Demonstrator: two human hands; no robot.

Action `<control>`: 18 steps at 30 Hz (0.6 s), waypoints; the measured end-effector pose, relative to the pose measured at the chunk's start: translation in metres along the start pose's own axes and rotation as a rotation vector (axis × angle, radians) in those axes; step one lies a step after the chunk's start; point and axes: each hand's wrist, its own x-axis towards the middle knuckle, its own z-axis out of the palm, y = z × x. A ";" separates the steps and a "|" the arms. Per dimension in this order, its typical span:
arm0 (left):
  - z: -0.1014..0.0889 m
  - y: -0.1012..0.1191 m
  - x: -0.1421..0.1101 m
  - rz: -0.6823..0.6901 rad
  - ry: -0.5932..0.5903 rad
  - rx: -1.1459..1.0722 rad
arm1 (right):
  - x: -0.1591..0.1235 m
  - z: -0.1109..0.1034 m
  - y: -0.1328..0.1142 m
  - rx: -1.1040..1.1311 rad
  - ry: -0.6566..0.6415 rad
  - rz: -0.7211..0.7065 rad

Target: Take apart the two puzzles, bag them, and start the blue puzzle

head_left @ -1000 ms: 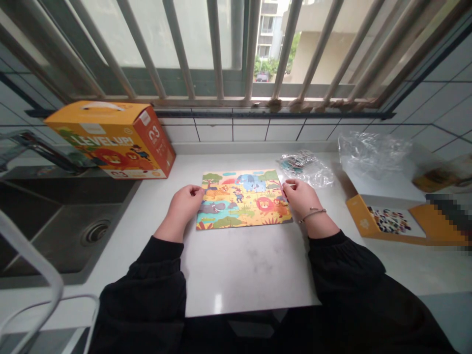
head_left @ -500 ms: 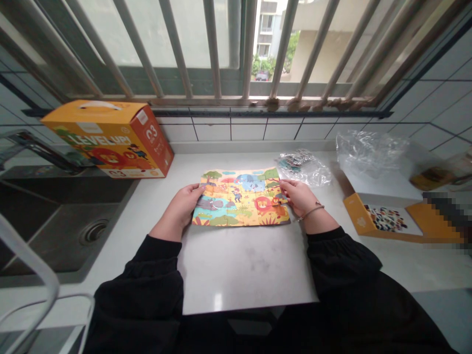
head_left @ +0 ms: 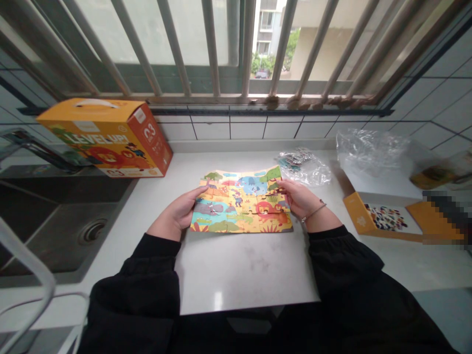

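Note:
Between my hands is an assembled jigsaw puzzle (head_left: 241, 204), a bright animal scene with a lion, a hippo and an elephant. Seams between its pieces show, and the sheet bends a little unevenly. My left hand (head_left: 184, 209) grips its left edge, thumb on top and the other fingers mostly hidden beneath. On the opposite edge, my right hand (head_left: 298, 199) pinches the upper right side in the same way. A clear plastic bag (head_left: 306, 167) with puzzle pieces inside lies just behind my right hand.
An orange carton (head_left: 106, 140) with a handle stands back left, beside the dark sink (head_left: 47, 226) and its faucet. An open yellow box (head_left: 387, 216) holding many small pieces sits right, with crumpled plastic (head_left: 372, 150) behind it. Window bars (head_left: 210, 54) rise above the white counter (head_left: 250, 275).
The puzzle's near edge has come slightly closer to me and its surface now buckles more along the seams. Both hands keep their hold on its sides.

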 end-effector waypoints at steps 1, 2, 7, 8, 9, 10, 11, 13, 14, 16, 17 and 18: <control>0.000 0.000 0.000 -0.003 -0.010 0.004 | 0.000 0.000 -0.001 0.019 -0.005 0.010; -0.001 0.000 0.000 -0.006 -0.022 0.005 | -0.001 0.000 -0.001 0.030 -0.010 0.019; -0.004 0.002 -0.004 0.012 -0.082 -0.024 | -0.002 -0.004 -0.005 0.015 -0.070 0.057; -0.004 0.003 -0.006 0.027 -0.087 -0.018 | -0.002 -0.004 -0.006 0.023 -0.096 0.051; -0.003 0.004 -0.008 0.046 -0.086 -0.008 | -0.003 -0.005 -0.007 0.036 -0.126 0.039; -0.002 0.005 -0.010 0.067 -0.081 0.006 | -0.004 -0.005 -0.007 0.050 -0.155 0.025; 0.000 0.006 -0.013 0.089 -0.074 0.021 | -0.004 -0.006 -0.008 0.059 -0.178 0.013; 0.003 0.007 -0.018 0.124 -0.061 0.040 | -0.004 -0.007 -0.007 0.057 -0.201 -0.002; 0.005 0.007 -0.020 0.135 -0.061 0.044 | -0.004 -0.008 -0.006 0.052 -0.202 -0.008; 0.007 0.007 -0.022 0.137 -0.070 0.043 | -0.002 -0.010 -0.003 0.055 -0.201 -0.014; 0.008 0.007 -0.022 0.130 -0.075 0.039 | 0.000 -0.011 -0.001 0.064 -0.202 -0.010; 0.009 0.007 -0.022 0.118 -0.078 0.035 | 0.001 -0.012 0.001 0.076 -0.203 0.001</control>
